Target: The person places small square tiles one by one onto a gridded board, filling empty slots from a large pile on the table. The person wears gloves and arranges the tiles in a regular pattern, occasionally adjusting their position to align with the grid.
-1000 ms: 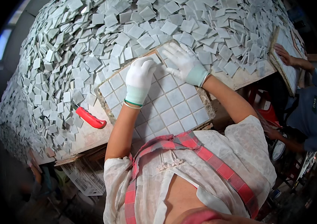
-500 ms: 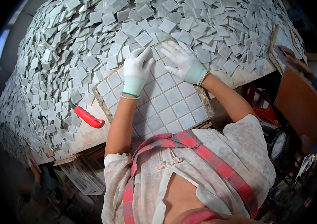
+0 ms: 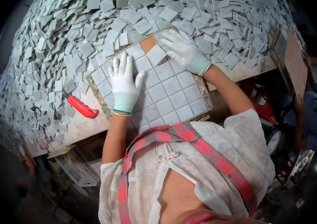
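Note:
Both of my hands wear white gloves with pale green cuffs. My left hand point(image 3: 124, 81) lies flat with fingers spread on a grid of square, pale grey-white tiles point(image 3: 171, 86) set in a rough-edged frame point(image 3: 204, 89). Over the grid's far right corner rests my right hand point(image 3: 183, 51), its fingers stretched out and its thumb side beside a loose tile point(image 3: 156, 55). That tile sits askew over its neighbours. Just beyond it, an orange-brown square of backing point(image 3: 148, 44) shows between tiles. Tiles beneath my palms are hidden.
A large heap of loose square tiles point(image 3: 80, 48) spreads over the table beyond and to the left. A red-handled tool point(image 3: 83, 107) lies left of the frame. At the right, another person's hand point(image 3: 299, 104) holds a pinkish gridded board point(image 3: 296, 65).
My left hand has shifted left and nearer, fingers now spread. A tile near the far edge now lies askew, exposing brown backing. The other person's board at right has been raised and turned.

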Demonstrator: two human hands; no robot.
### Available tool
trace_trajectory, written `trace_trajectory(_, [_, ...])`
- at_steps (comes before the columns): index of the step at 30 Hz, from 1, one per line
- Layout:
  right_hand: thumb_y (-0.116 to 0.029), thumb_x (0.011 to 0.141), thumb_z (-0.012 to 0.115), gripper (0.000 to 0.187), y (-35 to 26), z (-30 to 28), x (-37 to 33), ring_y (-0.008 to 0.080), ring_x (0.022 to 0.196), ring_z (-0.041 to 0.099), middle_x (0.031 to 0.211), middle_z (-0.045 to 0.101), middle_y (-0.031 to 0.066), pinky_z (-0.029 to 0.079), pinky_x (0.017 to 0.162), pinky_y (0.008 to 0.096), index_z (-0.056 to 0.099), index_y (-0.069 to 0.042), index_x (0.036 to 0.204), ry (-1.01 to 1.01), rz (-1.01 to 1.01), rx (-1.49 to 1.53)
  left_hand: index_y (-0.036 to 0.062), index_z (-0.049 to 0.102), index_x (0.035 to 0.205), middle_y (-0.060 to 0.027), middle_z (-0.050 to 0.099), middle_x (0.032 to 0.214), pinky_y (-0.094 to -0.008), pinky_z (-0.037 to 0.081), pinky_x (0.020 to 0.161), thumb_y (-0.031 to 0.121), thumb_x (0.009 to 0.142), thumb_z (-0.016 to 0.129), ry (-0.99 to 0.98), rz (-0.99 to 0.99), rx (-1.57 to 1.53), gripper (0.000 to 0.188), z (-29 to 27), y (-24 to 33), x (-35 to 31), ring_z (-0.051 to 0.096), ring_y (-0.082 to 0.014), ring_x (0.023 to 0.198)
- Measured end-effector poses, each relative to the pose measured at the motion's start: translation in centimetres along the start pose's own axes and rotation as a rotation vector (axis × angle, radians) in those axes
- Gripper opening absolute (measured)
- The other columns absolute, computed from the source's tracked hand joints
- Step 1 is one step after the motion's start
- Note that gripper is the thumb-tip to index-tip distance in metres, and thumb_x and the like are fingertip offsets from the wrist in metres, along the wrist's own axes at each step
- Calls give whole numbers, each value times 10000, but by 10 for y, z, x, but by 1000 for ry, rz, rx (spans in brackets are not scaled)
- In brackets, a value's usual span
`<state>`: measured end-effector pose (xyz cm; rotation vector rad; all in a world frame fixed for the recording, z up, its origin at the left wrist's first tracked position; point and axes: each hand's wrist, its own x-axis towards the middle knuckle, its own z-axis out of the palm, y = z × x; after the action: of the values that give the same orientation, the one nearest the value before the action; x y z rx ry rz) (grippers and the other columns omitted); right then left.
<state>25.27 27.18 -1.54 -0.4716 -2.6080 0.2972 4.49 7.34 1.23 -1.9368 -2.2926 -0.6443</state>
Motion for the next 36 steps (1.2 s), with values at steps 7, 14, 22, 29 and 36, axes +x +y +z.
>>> trace_trajectory(7, [-394, 901, 755, 484, -30, -31, 39, 276, 1286, 574, 1351, 639, 56, 421, 1132, 461, 682, -136, 1303, -90, -3, -8, 36, 495, 1533, -204, 434, 1627, -611, 273, 1215, 420, 1010, 624, -69, -63, 70, 662, 2, -1, -6, 369, -470, 1503])
trace_trajectory(14, [-235, 831, 841, 278, -26, -40, 65, 276, 931, 671, 1047, 661, 78, 545, 833, 367, 671, -81, 988, -284, 171, 368, 21, 496, 1524, -210, 441, 1617, -608, 278, 1209, 407, 988, 641, -42, -56, 60, 677, 1, -2, -5, 381, -472, 1487])
trace_trajectory(22, [-221, 903, 756, 214, 4, -13, 71, 318, 1191, 606, 1272, 659, 93, 478, 1037, 435, 705, -107, 1077, -114, -188, 207, 6, 509, 1510, -210, 446, 1616, -604, 272, 1211, 404, 999, 625, -58, -77, 55, 658, -4, 1, -1, 386, -480, 1481])
trace_trajectory(29, [-385, 939, 718, 696, -33, 7, 45, 373, 1438, 463, 1575, 487, 194, 351, 1206, 476, 509, -32, 1502, -202, -287, -45, 30, 488, 1537, -209, 427, 1628, -612, 275, 1207, 405, 1002, 611, -49, -60, 73, 665, 0, 1, -5, 386, -481, 1477])
trace_trajectory(36, [-608, 1020, 509, 795, -20, 19, 62, 331, 1538, 361, 1649, 410, 188, 259, 1256, 500, 457, -22, 1556, -200, -242, -179, 146, 506, 1547, -172, 439, 1624, -654, 278, 1190, 481, 1002, 565, -16, 50, 148, 642, 16, -5, 17, 389, -465, 1471])
